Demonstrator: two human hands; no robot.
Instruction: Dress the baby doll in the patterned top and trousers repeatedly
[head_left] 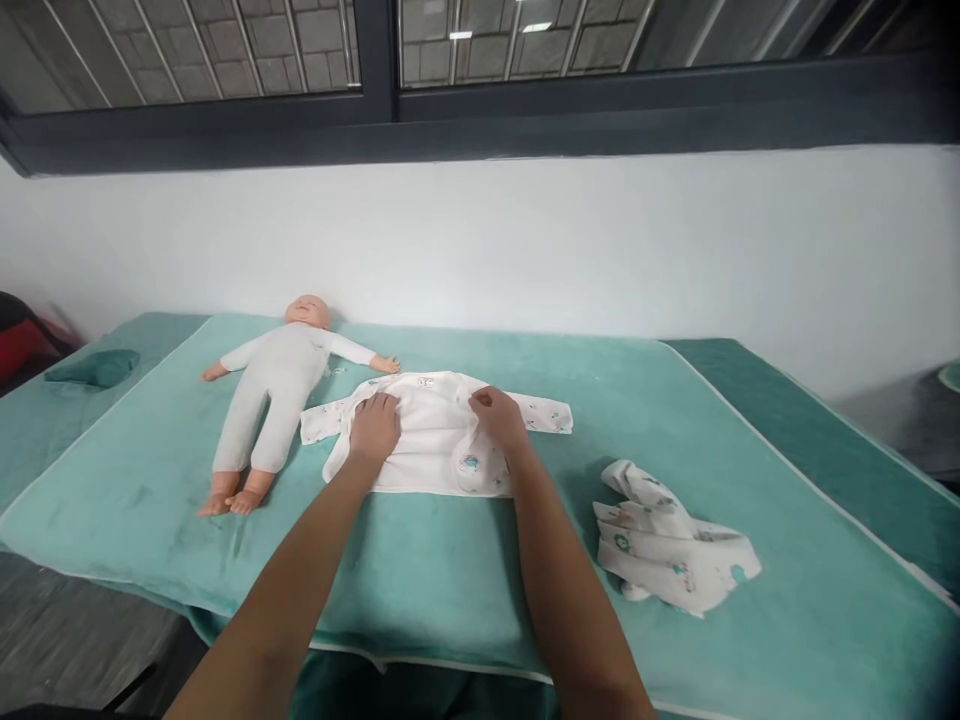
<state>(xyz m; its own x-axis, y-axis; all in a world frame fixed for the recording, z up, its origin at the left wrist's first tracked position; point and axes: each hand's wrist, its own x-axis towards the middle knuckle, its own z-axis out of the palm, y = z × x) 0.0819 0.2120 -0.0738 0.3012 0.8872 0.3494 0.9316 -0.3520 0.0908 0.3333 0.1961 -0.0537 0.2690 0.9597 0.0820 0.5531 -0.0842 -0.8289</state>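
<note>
A white baby shirt (pixel 427 455) with small coloured prints lies spread on the bed, its front parted and its sleeves out to both sides. My left hand (pixel 376 428) rests on the shirt's left front panel, fingers laid on the cloth. At the right front panel, my right hand (pixel 497 415) is closed in a pinch on the fabric edge. Left of the shirt, a baby doll (pixel 281 375) in a white bodysuit lies on its back with arms out. One doll hand reaches close to the shirt's upper left.
A crumpled white printed cloth (pixel 675 545) lies on the right of the green bed cover (pixel 420 580). A dark green bundle (pixel 94 368) sits at the far left. Behind the bed rise a white wall (pixel 480 240) and a dark window frame (pixel 480 125).
</note>
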